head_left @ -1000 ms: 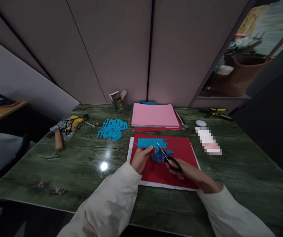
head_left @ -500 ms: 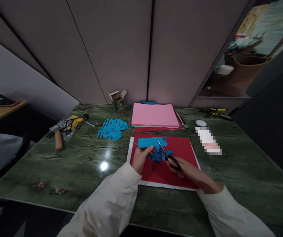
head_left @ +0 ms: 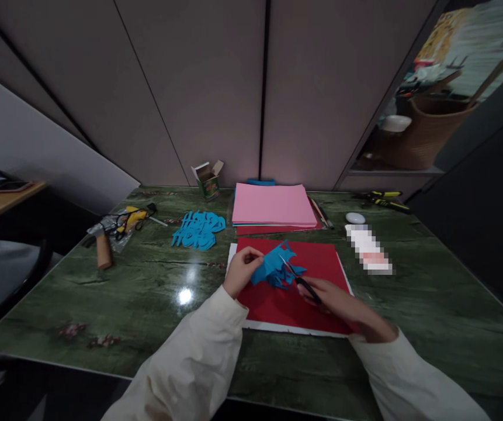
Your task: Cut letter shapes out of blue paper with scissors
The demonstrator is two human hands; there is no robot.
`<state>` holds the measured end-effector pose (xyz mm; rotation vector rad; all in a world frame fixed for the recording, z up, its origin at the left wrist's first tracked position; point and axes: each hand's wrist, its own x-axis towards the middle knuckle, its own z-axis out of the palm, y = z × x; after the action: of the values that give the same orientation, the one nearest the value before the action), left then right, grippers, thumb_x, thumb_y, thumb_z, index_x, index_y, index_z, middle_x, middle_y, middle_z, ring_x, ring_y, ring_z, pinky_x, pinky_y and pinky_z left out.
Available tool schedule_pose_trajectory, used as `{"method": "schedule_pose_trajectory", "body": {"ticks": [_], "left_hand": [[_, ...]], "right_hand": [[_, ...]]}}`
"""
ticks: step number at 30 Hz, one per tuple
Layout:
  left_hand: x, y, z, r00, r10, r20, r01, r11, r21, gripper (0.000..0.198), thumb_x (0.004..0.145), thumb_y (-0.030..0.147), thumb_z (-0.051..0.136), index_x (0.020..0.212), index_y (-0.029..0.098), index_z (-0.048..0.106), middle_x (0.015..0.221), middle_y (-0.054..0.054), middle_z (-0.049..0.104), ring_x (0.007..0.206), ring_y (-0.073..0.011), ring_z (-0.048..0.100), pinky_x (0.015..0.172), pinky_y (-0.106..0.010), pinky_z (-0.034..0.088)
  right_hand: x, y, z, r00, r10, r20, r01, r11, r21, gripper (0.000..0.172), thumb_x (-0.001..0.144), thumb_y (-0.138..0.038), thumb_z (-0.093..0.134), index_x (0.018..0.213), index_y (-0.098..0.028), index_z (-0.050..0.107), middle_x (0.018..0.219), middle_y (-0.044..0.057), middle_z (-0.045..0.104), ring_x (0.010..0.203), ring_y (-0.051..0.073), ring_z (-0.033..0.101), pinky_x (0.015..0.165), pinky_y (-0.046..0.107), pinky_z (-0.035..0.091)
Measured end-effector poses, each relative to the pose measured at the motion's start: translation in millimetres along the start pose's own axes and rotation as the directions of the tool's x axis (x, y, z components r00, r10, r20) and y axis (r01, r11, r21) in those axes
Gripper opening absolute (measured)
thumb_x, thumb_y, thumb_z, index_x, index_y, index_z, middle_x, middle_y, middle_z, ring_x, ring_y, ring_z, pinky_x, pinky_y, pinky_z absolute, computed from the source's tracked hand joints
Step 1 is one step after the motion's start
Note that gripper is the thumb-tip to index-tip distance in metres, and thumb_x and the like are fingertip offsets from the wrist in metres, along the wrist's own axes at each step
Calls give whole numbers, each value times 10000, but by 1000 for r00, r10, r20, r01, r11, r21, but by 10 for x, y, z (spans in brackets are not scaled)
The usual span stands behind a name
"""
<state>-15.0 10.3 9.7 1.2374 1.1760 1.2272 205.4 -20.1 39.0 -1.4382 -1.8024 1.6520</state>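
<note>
My left hand (head_left: 241, 270) pinches the left edge of a blue sheet of paper (head_left: 273, 261), which is tilted above a red sheet (head_left: 286, 307). In my right hand (head_left: 332, 300) is a pair of scissors (head_left: 307, 289) with black handles. Its blades point up and left and lie at the paper's right part. Loose blue paper scraps (head_left: 281, 280) lie on the red sheet beneath, partly hidden by the held piece. A white sheet (head_left: 277, 327) shows along the red sheet's edges.
Blue cut-out lettering (head_left: 198, 230) lies left of a pink paper stack (head_left: 273, 204). Behind stands an open small box (head_left: 209, 182). A wooden-handled tool (head_left: 103, 251) and yellow tool (head_left: 135, 216) are at left; yellow-black pliers (head_left: 387, 200) and a white round object (head_left: 355, 218) at right.
My left hand has shifted left and turned the blue paper from nearly level to slanted, its left end now lower. The scissors stay close to the same place.
</note>
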Motion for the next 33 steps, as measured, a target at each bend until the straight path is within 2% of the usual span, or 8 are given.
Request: {"method": "schedule_pose_trajectory", "body": {"ticks": [4,8,15,22,33], "left_hand": [[-22,4,26,998,2,60,-1,1000,-15,128,655,233,608,760,159,609,698,-15,592,665,-129,536,611,-224,392],[-25,17,43,999,2,45,-2,1000,-13,131,647,259,623,728,156,626,700,-29,609,664,-139,543,626,-236,399],[-45,42,45,999,13,36,-14,1000,7,145,652,271,620,739,157,641,742,-48,637,693,-155,557,640,-253,410],[-60,70,56,1000,21,22,-21,1000,13,143,661,269,614,739,152,636,733,-47,628,687,-154,553,632,-249,410],[-78,79,79,999,-14,33,16,997,-76,148,636,280,638,709,155,607,705,-27,603,669,-136,535,618,-230,398]], "right_hand": [[-7,10,-67,996,8,84,-12,999,44,358,754,-527,477,797,-185,573,571,-29,418,484,84,325,415,197,214],[-10,29,-102,989,46,141,-63,991,116,360,750,-527,486,842,-187,563,564,-33,403,458,72,296,388,193,184],[9,87,-104,986,-4,166,-23,987,160,318,773,-488,476,717,-178,519,559,-34,397,474,75,305,397,193,186],[-13,53,-104,984,47,174,-82,976,200,353,762,-524,471,756,-172,496,544,-51,368,456,61,269,402,191,166],[-12,32,-106,983,13,183,-57,969,241,342,785,-508,445,744,-171,486,564,-46,382,445,54,278,388,182,185]]}}
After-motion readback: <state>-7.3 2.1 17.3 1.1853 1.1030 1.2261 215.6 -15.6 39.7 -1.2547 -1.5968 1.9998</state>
